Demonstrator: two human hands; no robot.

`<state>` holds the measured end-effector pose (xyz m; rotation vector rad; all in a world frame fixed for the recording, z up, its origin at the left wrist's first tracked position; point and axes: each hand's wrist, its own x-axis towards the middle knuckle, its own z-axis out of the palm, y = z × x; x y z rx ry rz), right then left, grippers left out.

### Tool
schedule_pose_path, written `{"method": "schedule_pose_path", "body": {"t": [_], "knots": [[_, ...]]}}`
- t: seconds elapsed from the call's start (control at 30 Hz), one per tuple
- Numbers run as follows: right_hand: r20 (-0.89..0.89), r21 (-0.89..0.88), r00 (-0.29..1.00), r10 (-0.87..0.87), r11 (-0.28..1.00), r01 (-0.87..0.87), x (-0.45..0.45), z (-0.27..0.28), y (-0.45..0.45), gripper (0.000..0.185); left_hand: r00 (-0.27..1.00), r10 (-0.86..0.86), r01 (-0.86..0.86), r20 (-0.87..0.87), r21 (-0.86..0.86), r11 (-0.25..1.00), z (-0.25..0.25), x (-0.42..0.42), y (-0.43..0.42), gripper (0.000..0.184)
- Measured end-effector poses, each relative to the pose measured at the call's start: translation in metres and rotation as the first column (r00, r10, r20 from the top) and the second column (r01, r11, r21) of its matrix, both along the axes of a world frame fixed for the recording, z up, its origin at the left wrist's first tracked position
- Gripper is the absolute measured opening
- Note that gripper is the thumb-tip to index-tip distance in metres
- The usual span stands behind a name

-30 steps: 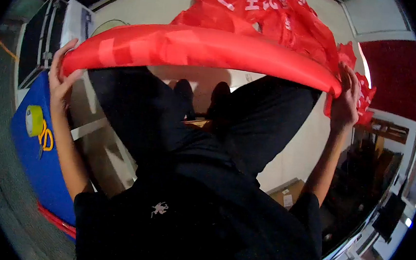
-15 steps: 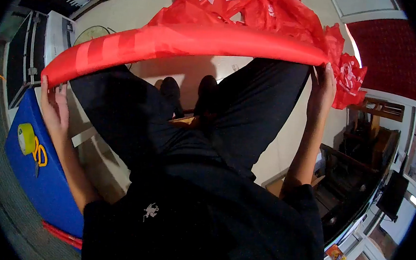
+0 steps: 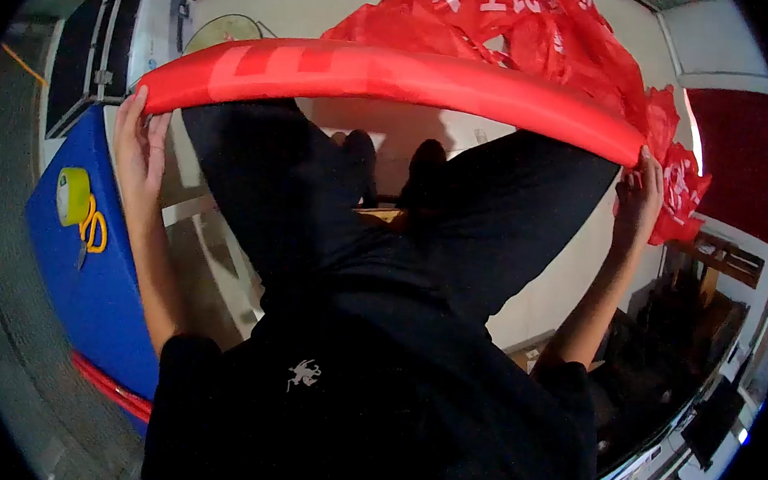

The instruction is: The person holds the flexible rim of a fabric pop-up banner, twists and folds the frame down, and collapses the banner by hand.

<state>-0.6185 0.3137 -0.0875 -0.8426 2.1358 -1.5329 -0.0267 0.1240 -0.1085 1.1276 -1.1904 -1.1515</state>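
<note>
A long red fabric banner (image 3: 397, 77), folded or rolled into a strip, stretches across my lap above my knees and bows slightly upward in the middle. Pale lettering shows faintly on its left half. My left hand (image 3: 142, 141) grips the strip's left end, thumb against its edge. At the other end, my right hand (image 3: 642, 190) holds the right tip between its fingers. Beyond the strip, a loose heap of red cloth (image 3: 508, 33) with white characters lies on the floor and trails down the right side, near my right hand.
To my left, a blue surface (image 3: 82, 297) carries a roll of yellow-green tape (image 3: 72, 196) and orange-handled scissors (image 3: 94, 228). A black case (image 3: 101, 46) stands behind it. Dark wooden furniture (image 3: 664, 352) is on the right. My legs (image 3: 458, 210) are spread below the strip.
The view has turned, so the strip now lies more level. Both hands still hold its ends. The pale marks on its left half show differently, now as a letter shape.
</note>
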Motion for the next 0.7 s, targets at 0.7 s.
{"method": "schedule_pose_path", "body": {"t": [0.7], "knots": [[0.538, 0.077, 0.841, 0.063, 0.989, -0.123, -0.044, 0.012, 0.000, 0.029, 0.998, 0.028, 0.001, -0.048, 0.519, 0.855, 0.031, 0.011, -0.032, 0.039]]}}
